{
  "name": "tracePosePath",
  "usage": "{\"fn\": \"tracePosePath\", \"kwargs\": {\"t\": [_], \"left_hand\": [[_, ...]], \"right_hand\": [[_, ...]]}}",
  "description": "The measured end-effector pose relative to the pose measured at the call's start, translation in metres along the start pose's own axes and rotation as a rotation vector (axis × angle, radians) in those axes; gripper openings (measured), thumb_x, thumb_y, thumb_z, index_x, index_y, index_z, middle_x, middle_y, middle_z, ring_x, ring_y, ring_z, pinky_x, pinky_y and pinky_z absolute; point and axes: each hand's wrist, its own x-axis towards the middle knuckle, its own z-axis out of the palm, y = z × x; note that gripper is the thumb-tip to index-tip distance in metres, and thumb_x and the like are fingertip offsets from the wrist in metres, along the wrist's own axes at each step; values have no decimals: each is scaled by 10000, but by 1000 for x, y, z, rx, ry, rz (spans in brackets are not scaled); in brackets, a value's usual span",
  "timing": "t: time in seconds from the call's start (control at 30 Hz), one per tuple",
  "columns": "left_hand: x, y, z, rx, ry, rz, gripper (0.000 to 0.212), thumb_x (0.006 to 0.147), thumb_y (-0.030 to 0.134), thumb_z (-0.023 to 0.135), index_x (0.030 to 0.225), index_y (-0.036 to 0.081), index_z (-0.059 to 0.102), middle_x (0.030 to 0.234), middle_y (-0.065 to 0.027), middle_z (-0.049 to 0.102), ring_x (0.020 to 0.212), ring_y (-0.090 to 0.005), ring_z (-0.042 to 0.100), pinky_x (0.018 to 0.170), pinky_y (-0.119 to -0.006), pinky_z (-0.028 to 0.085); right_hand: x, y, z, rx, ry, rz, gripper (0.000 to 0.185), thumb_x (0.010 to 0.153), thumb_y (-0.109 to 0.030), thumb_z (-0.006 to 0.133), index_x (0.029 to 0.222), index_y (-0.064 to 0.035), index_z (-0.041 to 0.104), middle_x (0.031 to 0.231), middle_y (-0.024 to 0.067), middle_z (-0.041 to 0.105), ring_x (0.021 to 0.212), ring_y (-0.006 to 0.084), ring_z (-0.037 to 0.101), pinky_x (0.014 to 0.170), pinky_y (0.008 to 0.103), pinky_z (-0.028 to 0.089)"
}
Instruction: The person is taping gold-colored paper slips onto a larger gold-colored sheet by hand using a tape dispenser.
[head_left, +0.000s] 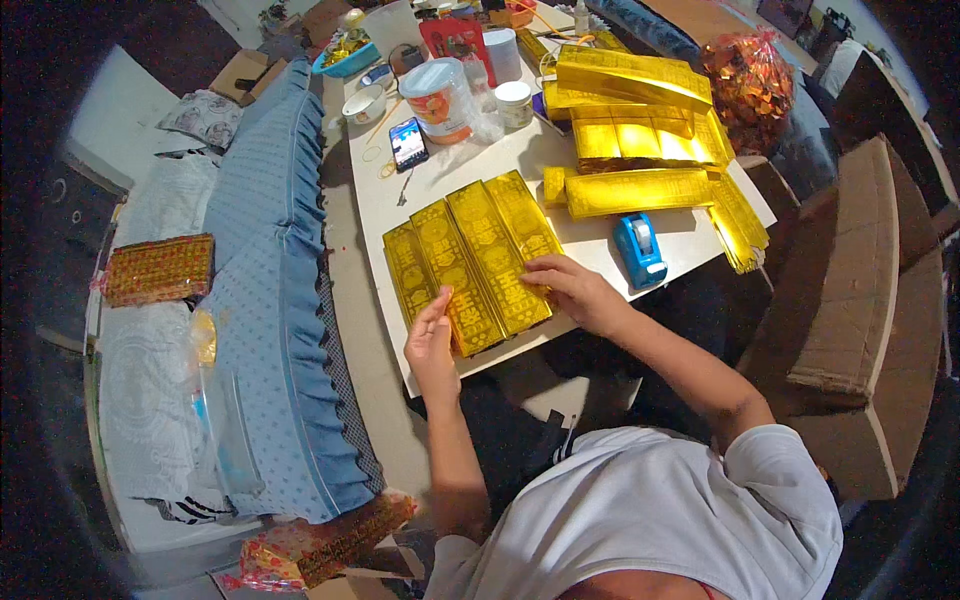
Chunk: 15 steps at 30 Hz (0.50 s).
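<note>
Several gold foil strips with embossed patterns (480, 255) lie side by side on the white table, making one panel in front of me. At the panel's near left edge is my left hand (433, 349), its fingers raised together and touching a strip. My right hand (581, 294) holds the opposite side, fingertips over the rightmost strip. The undersides of the strips are hidden. Just right of that hand stands a blue tape dispenser (640, 251) with a roll in it. Behind it rests a single long folded gold strip (637, 193).
Stacked gold foil pieces (637, 135) fill the table's right side. Farther back are a phone (408, 144), a clear plastic tub (435, 97), a lidded jar (514, 103) and a white bowl (364, 104). A cardboard box (847, 277) stands right; a blue-covered couch (255, 300) runs along the left.
</note>
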Motion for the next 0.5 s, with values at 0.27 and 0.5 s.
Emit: {"fn": "tracePosePath", "kwargs": {"t": [0.27, 0.5], "left_hand": [[-13, 27, 28, 330, 137, 304, 227, 867, -60, 497, 1023, -15, 656, 1185, -147, 646, 1182, -267, 568, 1050, -372, 395], [-64, 1, 121, -160, -601, -180, 237, 971, 76, 501, 1169, -17, 593, 1144, -121, 628, 1065, -190, 597, 965, -331, 456]], "right_hand": [[-20, -20, -22, -135, 272, 85, 544, 738, 90, 613, 1247, -97, 573, 1215, 141, 601, 1160, 329, 560, 988, 383, 461], [-75, 3, -73, -520, 567, 448, 213, 862, -145, 649, 1044, -46, 602, 1010, 152, 567, 988, 348, 521, 858, 422, 432]]}}
